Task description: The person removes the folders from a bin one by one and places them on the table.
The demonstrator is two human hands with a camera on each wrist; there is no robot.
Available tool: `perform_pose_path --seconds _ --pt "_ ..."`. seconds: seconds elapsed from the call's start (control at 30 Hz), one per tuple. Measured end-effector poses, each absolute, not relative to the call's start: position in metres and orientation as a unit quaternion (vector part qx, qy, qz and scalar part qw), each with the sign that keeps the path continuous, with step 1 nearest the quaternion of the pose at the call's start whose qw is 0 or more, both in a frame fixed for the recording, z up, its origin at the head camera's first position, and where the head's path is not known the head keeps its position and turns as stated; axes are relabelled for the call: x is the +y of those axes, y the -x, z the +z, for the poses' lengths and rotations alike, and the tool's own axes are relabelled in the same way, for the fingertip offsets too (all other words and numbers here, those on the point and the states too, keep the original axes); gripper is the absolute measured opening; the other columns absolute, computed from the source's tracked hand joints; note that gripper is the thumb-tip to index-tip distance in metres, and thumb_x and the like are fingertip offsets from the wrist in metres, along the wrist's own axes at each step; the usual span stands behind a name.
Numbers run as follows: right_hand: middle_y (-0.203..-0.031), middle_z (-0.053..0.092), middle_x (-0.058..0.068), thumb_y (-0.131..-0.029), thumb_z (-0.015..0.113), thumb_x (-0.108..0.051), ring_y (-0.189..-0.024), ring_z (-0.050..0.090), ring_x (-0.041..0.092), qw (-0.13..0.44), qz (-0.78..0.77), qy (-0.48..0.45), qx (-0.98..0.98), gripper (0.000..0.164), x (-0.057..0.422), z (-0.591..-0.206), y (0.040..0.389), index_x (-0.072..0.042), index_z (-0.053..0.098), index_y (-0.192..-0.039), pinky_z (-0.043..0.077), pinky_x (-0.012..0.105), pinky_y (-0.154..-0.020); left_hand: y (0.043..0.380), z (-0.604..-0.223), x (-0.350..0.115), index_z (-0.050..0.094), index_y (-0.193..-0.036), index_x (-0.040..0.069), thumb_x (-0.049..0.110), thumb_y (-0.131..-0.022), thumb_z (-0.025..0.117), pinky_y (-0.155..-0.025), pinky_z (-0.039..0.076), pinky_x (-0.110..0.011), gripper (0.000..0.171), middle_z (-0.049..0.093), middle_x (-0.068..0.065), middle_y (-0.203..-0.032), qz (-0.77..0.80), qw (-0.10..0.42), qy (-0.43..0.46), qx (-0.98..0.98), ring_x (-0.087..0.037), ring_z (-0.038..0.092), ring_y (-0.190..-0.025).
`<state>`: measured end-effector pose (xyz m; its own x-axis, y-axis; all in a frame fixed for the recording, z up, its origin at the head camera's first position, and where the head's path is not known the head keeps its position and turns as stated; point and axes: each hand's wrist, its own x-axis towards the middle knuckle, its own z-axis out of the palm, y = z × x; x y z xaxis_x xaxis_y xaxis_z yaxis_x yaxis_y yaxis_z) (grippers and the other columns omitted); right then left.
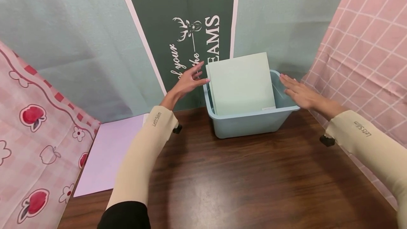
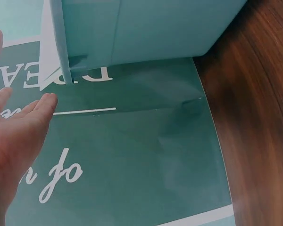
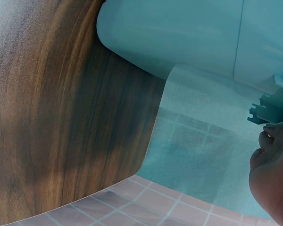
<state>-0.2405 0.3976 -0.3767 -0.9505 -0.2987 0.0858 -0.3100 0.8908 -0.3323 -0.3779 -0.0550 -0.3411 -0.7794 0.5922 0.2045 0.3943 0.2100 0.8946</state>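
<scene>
A light blue plastic bin (image 1: 248, 124) stands on the wooden table against the back curtain. Flat, stiff pale mint panels (image 1: 241, 84) lean upright inside it and rise well above the rim. My left hand (image 1: 187, 80) is at the bin's left end, fingers spread, thumb tip right by the rim and the panels' edge. In the left wrist view this hand (image 2: 19, 136) holds nothing. On the other side, my right hand (image 1: 300, 93) has its fingers extended, with the fingertips at the bin's right rim. Its curled-looking fingertips (image 3: 264, 146) show below the rim's underside in the right wrist view.
A flat lilac sheet (image 1: 108, 154) lies on the table's left side, partly behind my left sleeve. Curtains border the table: apple-print (image 1: 35, 144) on the left, pink grid (image 1: 365, 52) on the right, green with white lettering (image 1: 178, 3) behind. Bare wood (image 1: 222, 179) lies before the bin.
</scene>
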Motion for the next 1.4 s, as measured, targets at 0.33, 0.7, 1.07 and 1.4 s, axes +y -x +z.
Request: perform_pose_path --seconds 0.33,0.7,1.07,1.4 --pt "-0.174 0.002 0.028 -0.115 0.030 -0.018 -0.161 0.002 0.047 0.012 0.175 -0.154 -0.972 0.061 0.397 -0.375 0.241 0.009 0.009 -0.165 -0.005 0.048 -0.132 0.381 -0.340 -0.040 0.030 -0.169 0.019 0.020 -0.100 0.076 -0.125 0.035 -0.047 0.083 0.024 -0.003 -0.176 0.551 0.106 -0.307 0.768 -0.025 0.033 -0.158" --pt "-0.174 0.004 0.028 -0.114 0.032 -0.018 -0.161 0.002 0.047 0.018 0.175 -0.152 -0.973 0.061 0.395 -0.375 0.242 0.009 0.011 -0.165 -0.003 0.050 -0.132 0.381 -0.346 -0.030 0.031 -0.169 0.019 0.019 -0.098 0.077 -0.126 0.034 -0.048 0.084 0.025 -0.003 -0.176 0.579 0.105 -0.291 0.754 -0.029 0.033 -0.158" --pt "-0.174 0.003 0.026 -0.115 0.031 -0.017 -0.161 0.002 0.045 0.020 0.175 -0.149 -0.973 0.061 0.401 -0.378 0.241 0.008 0.009 -0.165 -0.005 0.046 -0.132 0.377 -0.349 -0.018 0.038 -0.166 0.023 0.012 -0.094 0.081 -0.124 0.037 -0.045 0.084 0.034 -0.004 -0.172 0.613 0.085 -0.290 0.730 -0.028 0.040 -0.154" --pt "-0.174 0.001 0.026 -0.115 0.030 -0.017 -0.161 0.001 0.045 0.014 0.174 -0.151 -0.973 0.061 0.400 -0.378 0.241 0.008 0.007 -0.165 -0.004 0.048 -0.132 0.371 -0.352 -0.007 0.039 -0.166 0.026 0.014 -0.093 0.082 -0.122 0.039 -0.051 0.086 0.028 -0.001 -0.174 0.602 0.104 -0.304 0.731 -0.038 0.039 -0.154"
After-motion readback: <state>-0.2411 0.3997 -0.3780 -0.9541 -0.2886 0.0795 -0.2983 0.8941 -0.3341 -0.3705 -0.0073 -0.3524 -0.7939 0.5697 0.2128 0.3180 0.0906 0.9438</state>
